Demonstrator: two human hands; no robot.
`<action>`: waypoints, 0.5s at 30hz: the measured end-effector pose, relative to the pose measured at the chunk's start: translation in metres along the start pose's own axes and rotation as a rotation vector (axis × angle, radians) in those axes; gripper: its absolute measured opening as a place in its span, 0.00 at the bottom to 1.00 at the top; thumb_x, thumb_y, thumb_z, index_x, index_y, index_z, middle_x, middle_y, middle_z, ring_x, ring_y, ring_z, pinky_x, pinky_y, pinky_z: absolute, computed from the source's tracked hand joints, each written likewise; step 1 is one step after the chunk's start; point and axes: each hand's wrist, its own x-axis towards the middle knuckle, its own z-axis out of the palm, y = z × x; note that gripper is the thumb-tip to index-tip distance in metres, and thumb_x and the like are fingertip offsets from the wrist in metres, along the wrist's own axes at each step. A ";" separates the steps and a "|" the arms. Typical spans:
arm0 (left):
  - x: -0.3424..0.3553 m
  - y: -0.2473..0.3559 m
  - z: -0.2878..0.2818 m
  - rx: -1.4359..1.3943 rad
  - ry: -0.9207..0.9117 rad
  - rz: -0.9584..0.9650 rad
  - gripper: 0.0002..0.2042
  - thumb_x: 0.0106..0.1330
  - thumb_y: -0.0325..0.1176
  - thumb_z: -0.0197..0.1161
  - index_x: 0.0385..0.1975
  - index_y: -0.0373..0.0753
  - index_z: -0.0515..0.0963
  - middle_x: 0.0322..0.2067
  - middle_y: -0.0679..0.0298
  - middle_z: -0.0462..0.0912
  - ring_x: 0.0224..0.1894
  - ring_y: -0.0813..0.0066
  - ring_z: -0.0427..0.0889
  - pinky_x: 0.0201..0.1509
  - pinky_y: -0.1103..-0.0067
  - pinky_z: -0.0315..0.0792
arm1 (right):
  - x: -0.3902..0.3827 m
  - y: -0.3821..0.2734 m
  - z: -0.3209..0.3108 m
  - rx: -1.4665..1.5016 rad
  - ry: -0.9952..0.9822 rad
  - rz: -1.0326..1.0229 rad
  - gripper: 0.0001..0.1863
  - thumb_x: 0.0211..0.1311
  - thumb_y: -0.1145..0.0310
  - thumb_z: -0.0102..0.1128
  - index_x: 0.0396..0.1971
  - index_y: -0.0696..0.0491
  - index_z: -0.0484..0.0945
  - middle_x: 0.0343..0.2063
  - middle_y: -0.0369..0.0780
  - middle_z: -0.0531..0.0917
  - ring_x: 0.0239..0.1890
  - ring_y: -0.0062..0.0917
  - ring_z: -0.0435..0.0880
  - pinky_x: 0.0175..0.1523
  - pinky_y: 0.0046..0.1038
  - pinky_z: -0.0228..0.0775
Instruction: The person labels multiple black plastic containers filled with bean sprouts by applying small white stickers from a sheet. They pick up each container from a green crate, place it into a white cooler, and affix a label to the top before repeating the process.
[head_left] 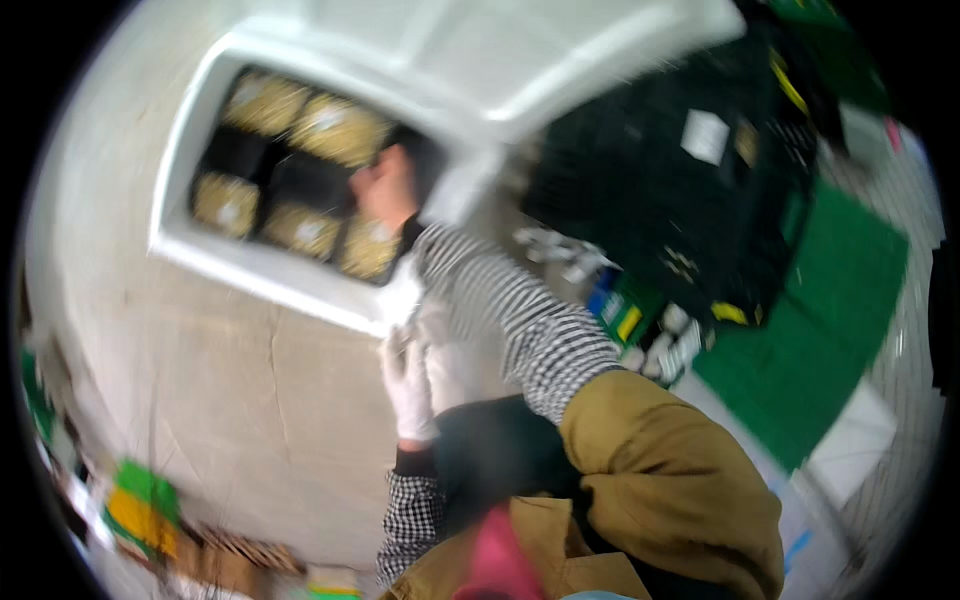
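My bare right hand (pixel 388 188) reaches into a white foam box (pixel 275 292), its fingers bent down among the black trays. What they grip, if anything, is blurred. In the box sit several black trays heaped with pale yellow, thin strands, among them a far tray (pixel 342 130), a left tray (pixel 226 204) and a near tray (pixel 368 248). My left hand (pixel 408 388), in a white glove, is just outside the box's near right corner. Beside it hangs a blurred white, soft-looking thing (pixel 447 365); whether the hand holds it does not show.
A white foam lid (pixel 420 40) slants over the box's far side. To the right stands a large black crate (pixel 670 170) with yellow parts, next to a green mat (pixel 810 330). White rolled items (pixel 675 345) lie near its corner. Green and yellow packaging (pixel 143 510) is at lower left.
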 end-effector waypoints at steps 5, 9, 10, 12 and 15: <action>-0.035 -0.077 0.012 0.122 -0.178 -0.019 0.22 0.69 0.28 0.54 0.61 0.30 0.61 0.48 0.61 0.73 0.47 0.72 0.75 0.52 0.79 0.71 | -0.170 -0.042 -0.130 0.220 -0.290 -0.032 0.10 0.64 0.65 0.57 0.29 0.57 0.76 0.30 0.46 0.76 0.36 0.40 0.76 0.41 0.34 0.67; -0.062 -0.135 0.055 0.468 -0.401 0.009 0.26 0.68 0.26 0.55 0.65 0.29 0.57 0.61 0.51 0.66 0.62 0.64 0.67 0.63 0.74 0.64 | -0.272 0.021 -0.310 0.211 -0.199 0.001 0.06 0.61 0.67 0.59 0.32 0.54 0.81 0.29 0.41 0.79 0.37 0.37 0.79 0.44 0.34 0.71; -0.071 -0.133 0.067 0.553 -0.443 0.021 0.27 0.68 0.26 0.54 0.65 0.28 0.56 0.62 0.50 0.64 0.63 0.63 0.65 0.65 0.74 0.62 | -0.299 0.058 -0.339 0.052 -0.083 -0.023 0.06 0.60 0.66 0.60 0.32 0.53 0.81 0.30 0.41 0.80 0.37 0.37 0.79 0.44 0.34 0.71; -0.090 -0.149 0.110 0.642 -0.507 0.037 0.29 0.67 0.25 0.54 0.67 0.28 0.54 0.64 0.49 0.62 0.66 0.63 0.63 0.66 0.74 0.61 | -0.343 0.146 -0.429 -0.010 -0.007 0.169 0.07 0.59 0.64 0.61 0.30 0.52 0.81 0.30 0.42 0.81 0.37 0.37 0.80 0.41 0.36 0.70; -0.114 -0.162 0.174 0.720 -0.526 0.040 0.29 0.67 0.23 0.53 0.67 0.28 0.53 0.65 0.49 0.62 0.66 0.64 0.63 0.66 0.73 0.62 | -0.383 0.227 -0.566 -0.315 0.141 0.389 0.11 0.63 0.60 0.56 0.30 0.51 0.82 0.31 0.43 0.83 0.36 0.38 0.82 0.40 0.37 0.71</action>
